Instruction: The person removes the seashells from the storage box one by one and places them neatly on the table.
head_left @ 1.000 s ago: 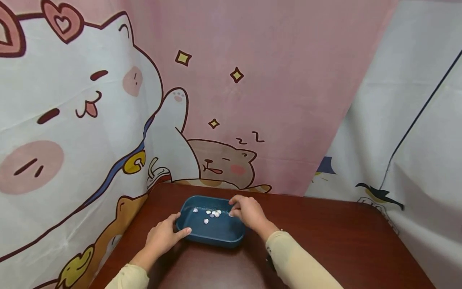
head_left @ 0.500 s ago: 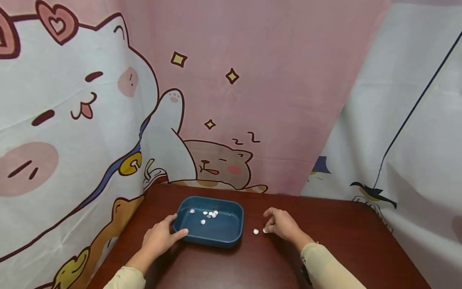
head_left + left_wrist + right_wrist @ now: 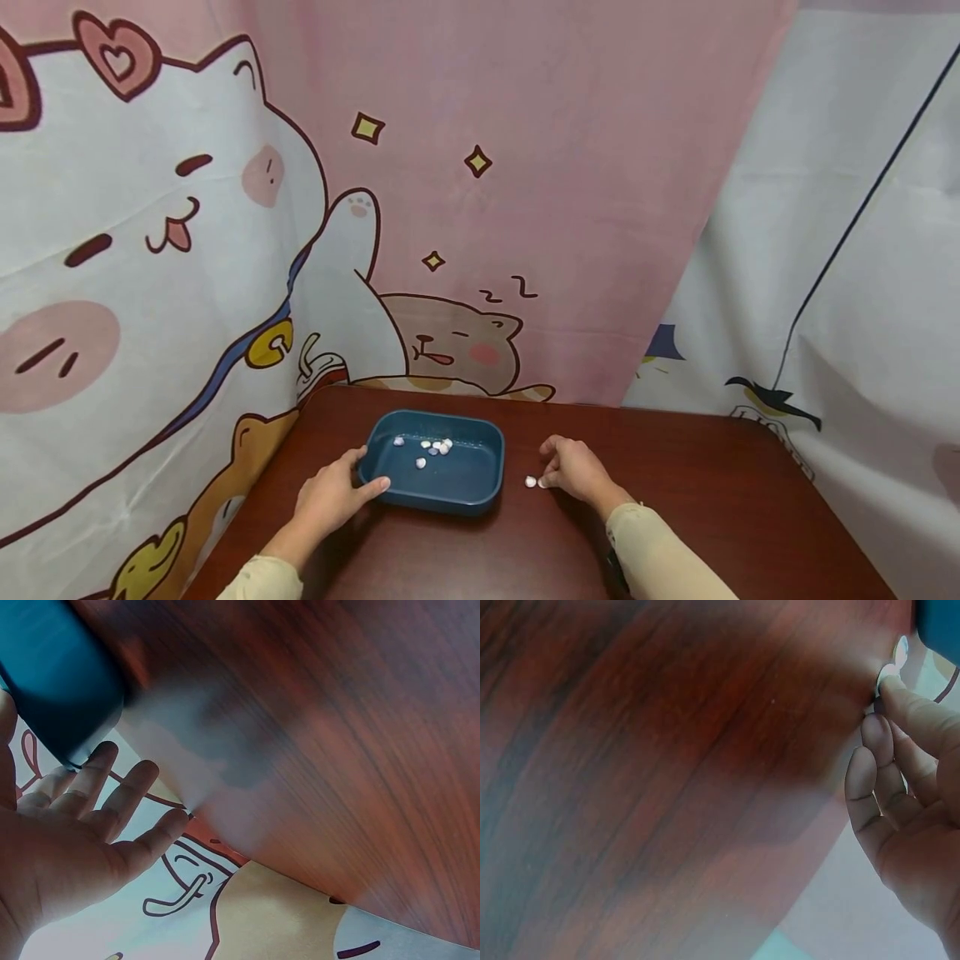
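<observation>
Head view: right hand (image 3: 577,470) pinches a white piece (image 3: 543,482), a second piece (image 3: 530,482) beside it on the worktop (image 3: 720,479); left hand (image 3: 330,492), spread, touches the blue tray (image 3: 461,481)!

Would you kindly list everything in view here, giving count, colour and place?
table: one, reddish brown, below the curtain
tray: one, blue, on the table
pieces in the tray: about seven, whitish, most bunched toward the far side
loose pieces: two, white, right of the tray, one at the tips of the right hand
curtain: count unclear, pink and white with cartoon animals, around the table
band: one, dark, at the right wrist
sleeves: two, pale yellow, on both arms
left hand: one, touching the tray's left end
right hand: one, right of the tray
</observation>
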A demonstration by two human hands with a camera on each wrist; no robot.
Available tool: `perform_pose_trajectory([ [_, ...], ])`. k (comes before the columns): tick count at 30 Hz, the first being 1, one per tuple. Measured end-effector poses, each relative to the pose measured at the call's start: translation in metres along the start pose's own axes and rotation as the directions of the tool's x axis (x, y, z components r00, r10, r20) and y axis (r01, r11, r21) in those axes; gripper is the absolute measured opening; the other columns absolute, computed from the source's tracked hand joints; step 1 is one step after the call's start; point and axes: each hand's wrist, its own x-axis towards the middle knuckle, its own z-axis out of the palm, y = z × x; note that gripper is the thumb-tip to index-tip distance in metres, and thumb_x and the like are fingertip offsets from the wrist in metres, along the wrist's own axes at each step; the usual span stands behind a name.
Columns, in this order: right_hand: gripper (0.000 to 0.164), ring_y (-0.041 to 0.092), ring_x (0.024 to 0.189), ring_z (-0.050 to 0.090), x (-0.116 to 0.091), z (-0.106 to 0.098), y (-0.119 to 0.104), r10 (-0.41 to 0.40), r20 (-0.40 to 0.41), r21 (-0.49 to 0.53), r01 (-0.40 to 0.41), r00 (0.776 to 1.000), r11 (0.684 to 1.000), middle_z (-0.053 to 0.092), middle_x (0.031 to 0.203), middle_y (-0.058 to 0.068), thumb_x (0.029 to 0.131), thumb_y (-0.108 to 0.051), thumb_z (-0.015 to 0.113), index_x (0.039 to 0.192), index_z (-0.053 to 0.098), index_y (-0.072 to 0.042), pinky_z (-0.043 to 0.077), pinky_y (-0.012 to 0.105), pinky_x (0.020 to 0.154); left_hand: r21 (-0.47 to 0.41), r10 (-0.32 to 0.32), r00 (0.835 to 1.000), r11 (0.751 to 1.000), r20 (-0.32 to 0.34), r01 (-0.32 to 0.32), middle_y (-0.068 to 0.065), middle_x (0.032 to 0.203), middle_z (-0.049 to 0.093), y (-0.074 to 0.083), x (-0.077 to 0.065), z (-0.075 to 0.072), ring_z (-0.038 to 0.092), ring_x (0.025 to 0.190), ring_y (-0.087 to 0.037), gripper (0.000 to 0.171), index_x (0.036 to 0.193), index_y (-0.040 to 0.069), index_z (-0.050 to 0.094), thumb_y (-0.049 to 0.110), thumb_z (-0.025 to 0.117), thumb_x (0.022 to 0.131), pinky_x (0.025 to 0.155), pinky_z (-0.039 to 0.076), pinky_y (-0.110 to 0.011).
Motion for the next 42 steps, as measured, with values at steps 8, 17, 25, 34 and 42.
perform_pose_trajectory([
  [8, 0.038, 0.009, 0.072, 0.065, -0.002, 0.002, -0.001, 0.02, 0.01, 0.005, -0.02, 1.0, 1.0, 0.073, 0.08, -0.003, 0.08, -0.001, 0.091, 0.113, 0.071, -0.004, 0.056, 0.034, 0.071, 0.002, 0.0, 1.0, 1.0, 0.004, 0.0, -0.02, 0.129, 0.075, -0.001, -0.001, 0.001, 0.073, 0.105, -0.032, 0.088, 0.154, 0.006, 0.055, 0.059, 0.081, 0.089, 0.093, 0.055, -0.068],
  [17, 0.038, 0.009, 0.072, 0.067, 0.0, 0.002, -0.001, 0.028, 0.017, 0.01, -0.029, 0.999, 1.0, 0.074, 0.082, -0.002, 0.082, -0.003, 0.091, 0.114, 0.071, -0.004, 0.057, 0.034, 0.072, 0.0, -0.002, 1.0, 1.0, 0.002, 0.002, -0.018, 0.124, 0.077, -0.001, -0.002, 0.001, 0.073, 0.103, -0.03, 0.091, 0.153, 0.006, 0.055, 0.063, 0.081, 0.087, 0.092, 0.056, -0.066],
  [25, 0.033, 0.01, 0.074, 0.067, 0.001, 0.0, 0.0, 0.03, -0.014, 0.011, -0.029, 0.999, 1.0, 0.074, 0.082, -0.001, 0.083, -0.002, 0.089, 0.112, 0.072, -0.004, 0.057, 0.032, 0.07, -0.004, -0.004, 1.0, 1.0, 0.006, 0.004, -0.02, 0.129, 0.075, -0.001, 0.0, -0.001, 0.073, 0.105, -0.032, 0.09, 0.154, 0.006, 0.054, 0.062, 0.08, 0.088, 0.094, 0.055, -0.069],
  [34, 0.027, 0.019, 0.086, 0.07, 0.014, -0.005, -0.019, 0.121, -0.179, 0.109, -0.103, 0.976, 0.989, 0.077, 0.097, 0.007, 0.094, -0.012, 0.082, 0.117, 0.072, -0.002, 0.061, 0.041, 0.08, -0.001, 0.01, 1.0, 1.0, 0.0, -0.01, -0.021, 0.131, 0.075, 0.001, -0.001, -0.002, 0.073, 0.112, -0.036, 0.088, 0.154, 0.005, 0.055, 0.059, 0.081, 0.09, 0.098, 0.052, -0.071],
  [42, 0.026, 0.026, 0.101, 0.074, 0.029, 0.018, -0.095, -0.089, -0.276, 0.079, 0.115, 0.957, 0.99, 0.078, 0.116, 0.012, 0.099, -0.013, 0.076, 0.123, 0.072, -0.006, 0.062, 0.046, 0.09, 0.011, 0.016, 1.0, 1.0, 0.0, -0.016, -0.023, 0.136, 0.072, 0.002, -0.002, -0.001, 0.072, 0.118, -0.042, 0.088, 0.155, 0.005, 0.053, 0.059, 0.079, 0.091, 0.098, 0.052, -0.072],
])
